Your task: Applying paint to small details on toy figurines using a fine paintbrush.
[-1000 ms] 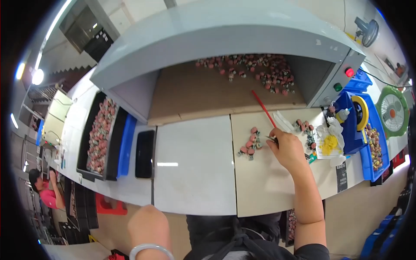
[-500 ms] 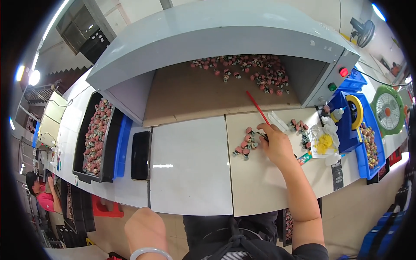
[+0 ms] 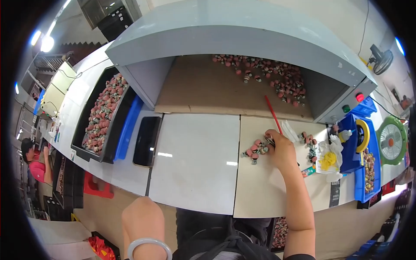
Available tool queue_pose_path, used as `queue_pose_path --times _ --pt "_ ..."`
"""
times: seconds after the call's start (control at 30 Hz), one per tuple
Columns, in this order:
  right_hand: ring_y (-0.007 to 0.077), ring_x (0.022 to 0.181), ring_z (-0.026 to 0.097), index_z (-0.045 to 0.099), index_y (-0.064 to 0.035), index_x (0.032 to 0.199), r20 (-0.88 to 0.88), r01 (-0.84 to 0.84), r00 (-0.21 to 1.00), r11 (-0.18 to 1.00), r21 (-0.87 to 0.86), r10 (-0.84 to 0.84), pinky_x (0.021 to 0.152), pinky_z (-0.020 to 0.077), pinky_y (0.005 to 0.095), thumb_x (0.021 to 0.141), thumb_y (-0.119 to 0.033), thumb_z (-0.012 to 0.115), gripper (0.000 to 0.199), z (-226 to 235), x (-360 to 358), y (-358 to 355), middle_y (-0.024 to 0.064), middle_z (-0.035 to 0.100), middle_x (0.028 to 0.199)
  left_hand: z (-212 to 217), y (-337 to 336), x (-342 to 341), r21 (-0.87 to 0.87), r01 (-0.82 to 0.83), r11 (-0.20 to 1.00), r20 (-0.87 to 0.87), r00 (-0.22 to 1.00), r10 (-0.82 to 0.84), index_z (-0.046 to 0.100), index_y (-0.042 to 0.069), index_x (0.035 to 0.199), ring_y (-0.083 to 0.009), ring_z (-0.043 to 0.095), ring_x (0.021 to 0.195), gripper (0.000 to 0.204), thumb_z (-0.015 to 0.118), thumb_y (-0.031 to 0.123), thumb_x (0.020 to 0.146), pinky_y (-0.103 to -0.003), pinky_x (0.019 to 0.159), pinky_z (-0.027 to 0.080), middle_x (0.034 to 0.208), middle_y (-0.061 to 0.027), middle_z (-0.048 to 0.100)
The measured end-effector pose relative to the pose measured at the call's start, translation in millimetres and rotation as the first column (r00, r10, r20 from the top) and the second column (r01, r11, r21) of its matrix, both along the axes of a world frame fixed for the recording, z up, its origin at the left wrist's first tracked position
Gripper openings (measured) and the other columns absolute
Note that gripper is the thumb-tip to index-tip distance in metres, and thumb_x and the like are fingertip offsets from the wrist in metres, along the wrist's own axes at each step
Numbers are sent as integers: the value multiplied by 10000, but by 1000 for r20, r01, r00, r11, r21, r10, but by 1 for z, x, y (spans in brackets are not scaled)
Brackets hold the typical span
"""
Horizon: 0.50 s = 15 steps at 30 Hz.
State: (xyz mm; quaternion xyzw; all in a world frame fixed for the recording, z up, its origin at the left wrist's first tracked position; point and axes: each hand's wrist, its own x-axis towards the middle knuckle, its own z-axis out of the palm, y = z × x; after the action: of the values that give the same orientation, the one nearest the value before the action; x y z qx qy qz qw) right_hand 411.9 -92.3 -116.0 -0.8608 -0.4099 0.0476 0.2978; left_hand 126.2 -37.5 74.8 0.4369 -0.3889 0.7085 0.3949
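Observation:
My right hand (image 3: 282,151) is closed at the right half of the table, fingers pinched round a slim dark tool (image 3: 270,140) mostly hidden by the hand. Touching or almost touching its fingertips is a small group of pink and grey-green figurines (image 3: 255,150). A thin red stick (image 3: 272,112) reaches from beside the knuckles toward the box opening; whether the hand touches it I cannot tell. At the lower left, my left hand (image 3: 143,210) hangs in front of the table edge, a pale bangle on its wrist. Its fingers are hidden.
A large grey box (image 3: 234,37) spans the table's back, many figurines (image 3: 288,84) inside. Left are a black tray (image 3: 116,130) of figurines and a phone (image 3: 147,141). Right are more figurines (image 3: 310,147), a blue bin (image 3: 350,154) and a green fan (image 3: 391,141). A person (image 3: 39,162) sits far left.
The whole view has shifted, so the box and table appear farther right. My right hand stays beside the small group of figurines; my left hand remains at the lower edge.

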Motion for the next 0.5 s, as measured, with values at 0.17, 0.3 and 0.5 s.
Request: queue_pose_path --times 0.17,0.3,0.5 --pt "213 813 606 488 -59 1019 -346 -10 935 980 200 80 661 455 276 728 37 585 322 42 -17 -11 91 592 884 -28 20 -9 229 160 960 85 979 -183 476 56 1036 -191 498 912 228 539 94 820 -270 749 418 1016 -61 484" --pt "115 734 558 405 -37 1079 -581 -120 599 779 616 551 529 417 215 761 41 572 367 21 -31 -17 62 553 999 -63 25 53 -494 121 861 89 992 -88 555 86 833 -186 481 828 259 322 174 903 -294 705 427 882 -48 478" --pt "123 708 581 339 -60 1099 -771 -208 184 791 575 609 439 368 185 785 39 554 394 40 -52 -16 107 566 1010 -144 75 82 -555 -148 819 -831 146 -537 443 34 1093 -156 488 982 340 533 -29 772 -320 894 380 1040 -78 498"
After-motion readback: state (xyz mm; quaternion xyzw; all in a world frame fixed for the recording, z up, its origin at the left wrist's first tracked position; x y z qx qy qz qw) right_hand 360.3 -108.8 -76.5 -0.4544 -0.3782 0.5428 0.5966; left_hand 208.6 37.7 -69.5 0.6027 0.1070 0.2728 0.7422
